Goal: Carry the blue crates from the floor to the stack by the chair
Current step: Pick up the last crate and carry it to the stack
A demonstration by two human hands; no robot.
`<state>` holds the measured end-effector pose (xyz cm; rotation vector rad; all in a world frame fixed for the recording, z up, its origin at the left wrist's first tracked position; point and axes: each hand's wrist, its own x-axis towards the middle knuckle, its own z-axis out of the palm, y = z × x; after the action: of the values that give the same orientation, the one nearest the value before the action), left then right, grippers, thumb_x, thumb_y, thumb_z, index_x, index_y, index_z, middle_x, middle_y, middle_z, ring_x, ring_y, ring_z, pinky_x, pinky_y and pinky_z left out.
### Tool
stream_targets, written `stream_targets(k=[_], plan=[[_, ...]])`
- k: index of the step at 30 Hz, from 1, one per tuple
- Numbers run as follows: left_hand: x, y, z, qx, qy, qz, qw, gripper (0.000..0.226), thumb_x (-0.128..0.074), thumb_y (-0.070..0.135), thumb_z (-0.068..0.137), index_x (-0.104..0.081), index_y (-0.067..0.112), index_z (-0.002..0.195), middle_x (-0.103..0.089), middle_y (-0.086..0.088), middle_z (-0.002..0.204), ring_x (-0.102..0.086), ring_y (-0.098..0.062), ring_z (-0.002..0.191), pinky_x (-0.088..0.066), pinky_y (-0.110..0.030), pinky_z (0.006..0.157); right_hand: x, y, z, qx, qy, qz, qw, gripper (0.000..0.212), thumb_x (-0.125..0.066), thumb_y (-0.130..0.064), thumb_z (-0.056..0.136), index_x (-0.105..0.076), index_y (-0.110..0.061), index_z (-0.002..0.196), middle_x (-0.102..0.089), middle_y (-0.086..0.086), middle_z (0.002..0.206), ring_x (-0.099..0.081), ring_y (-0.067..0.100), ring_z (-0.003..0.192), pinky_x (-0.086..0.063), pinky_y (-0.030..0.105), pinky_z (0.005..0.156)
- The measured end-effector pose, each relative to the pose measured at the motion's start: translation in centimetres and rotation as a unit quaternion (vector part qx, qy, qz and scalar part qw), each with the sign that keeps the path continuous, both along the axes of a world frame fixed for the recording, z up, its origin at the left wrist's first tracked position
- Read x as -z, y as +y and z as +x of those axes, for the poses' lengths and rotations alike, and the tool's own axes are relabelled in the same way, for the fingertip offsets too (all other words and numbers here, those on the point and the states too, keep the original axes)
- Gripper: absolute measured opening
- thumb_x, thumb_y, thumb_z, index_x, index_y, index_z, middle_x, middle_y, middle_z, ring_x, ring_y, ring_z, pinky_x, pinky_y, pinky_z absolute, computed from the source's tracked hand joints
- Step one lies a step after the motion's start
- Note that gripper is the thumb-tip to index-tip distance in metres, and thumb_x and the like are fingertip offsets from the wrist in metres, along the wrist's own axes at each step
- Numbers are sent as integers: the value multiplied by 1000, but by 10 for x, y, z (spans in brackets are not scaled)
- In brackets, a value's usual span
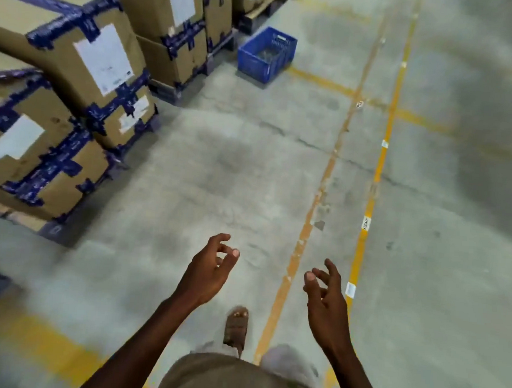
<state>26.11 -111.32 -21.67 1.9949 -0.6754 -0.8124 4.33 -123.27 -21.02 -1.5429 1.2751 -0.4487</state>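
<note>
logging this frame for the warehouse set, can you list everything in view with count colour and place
blue crate: one, blue, on the floor far ahead, beside the pallets
cardboard boxes: several, count unclear, brown with blue tape and white labels, stacked along the left
pallets: a few, dark, under the boxes
floor lines: yellow and orange, running ahead on the right, with crossing lines
white stickers: several, on the yellow line
floor: grey concrete, cracked
sandalled foot: one, brown sandal, bottom centre
left hand: empty, fingers loosely curled, low centre
right hand: empty, fingers loosely curled, low right
</note>
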Motion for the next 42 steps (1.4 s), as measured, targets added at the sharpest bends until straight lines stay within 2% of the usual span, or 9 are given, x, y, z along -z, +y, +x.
stream_targets(k=[4, 6, 9, 12, 19, 23, 28, 33, 42], plan=[[-23, -121, 53, 43, -7, -8, 999, 31, -55, 45, 96, -49, 38, 126, -62, 20, 105, -64, -4, 93, -48, -23, 79, 2, -96, 40, 62, -18, -6, 998, 82, -45, -93, 72, -43, -48, 141, -64, -17, 123, -70, 12, 98, -57, 48, 89], [-25, -184, 75, 67, -2, -8, 998, 34, -54, 50, 95, -49, 40, 126, -64, 17, 107, -65, -6, 93, -50, -26, 82, 10, -149, 61, 81, -18, -7, 997, 61, -50, -87, 77, -51, -53, 128, -67, -16, 119, -71, 13, 98, -58, 49, 86], [-15, -278, 107, 77, 3, -17, 997, 41, -51, 59, 86, -50, 41, 123, -66, 14, 106, -68, -10, 92, -53, -31, 84, 29, -238, 93, 97, -28, -43, 994, 9, -60, -46, 98, -66, -51, 103, -74, -15, 105, -73, 15, 94, -60, 50, 81], [0, -384, 137, 86, 1, -20, 996, 40, -51, 59, 85, -50, 41, 121, -66, 14, 104, -69, -12, 90, -54, -35, 86, 43, -347, 127, 107, -27, -63, 992, 20, -57, -36, 101, -71, -36, 86, -75, -12, 84, -73, 10, 82, -58, 48, 76], [-32, -602, 206, 65, 16, -41, 997, 41, -48, 65, 85, -48, 47, 121, -65, 11, 110, -69, -12, 92, -52, -30, 80, -18, -600, 227, 49, -29, -95, 994, 48, -56, -42, 101, -64, -9, 67, -67, -7, 57, -64, -1, 62, -39, 15, 57], [-45, -708, 255, 21, 40, -71, 996, 48, -49, 69, 81, -50, 44, 122, -67, 6, 108, -70, -13, 92, -53, -34, 79, -43, -713, 286, 23, -45, -123, 991, 56, -54, -48, 101, -65, -14, 59, -68, -6, 61, -64, 9, 61, -49, 28, 64], [-15, -832, 327, -30, 57, -82, 995, 38, -52, 56, 91, -51, 39, 125, -67, 4, 109, -71, -8, 87, -53, -31, 79, -9, -850, 360, -1, -53, -95, 994, 50, -55, -52, 100, -66, -23, 60, -71, -4, 66, -69, 18, 70, -57, 51, 74], [12, -952, 411, -62, 77, -55, 994, 30, -51, 48, 98, -50, 37, 126, -67, 3, 112, -70, -4, 87, -53, -33, 81, 24, -984, 436, -9, -12, -50, 999, 49, -56, -49, 100, -67, -18, 64, -73, -4, 68, -71, 15, 72, -57, 54, 77], [-28, -1173, 548, -59, 48, -47, 996, 48, -48, 70, 79, -51, 44, 119, -67, 3, 106, -71, -13, 90, -50, -32, 76, 10, -1220, 578, -27, -39, -21, 999, 50, -56, -57, 95, -69, -18, 67, -74, -3, 72, -73, 23, 78, -57, 57, 78]])
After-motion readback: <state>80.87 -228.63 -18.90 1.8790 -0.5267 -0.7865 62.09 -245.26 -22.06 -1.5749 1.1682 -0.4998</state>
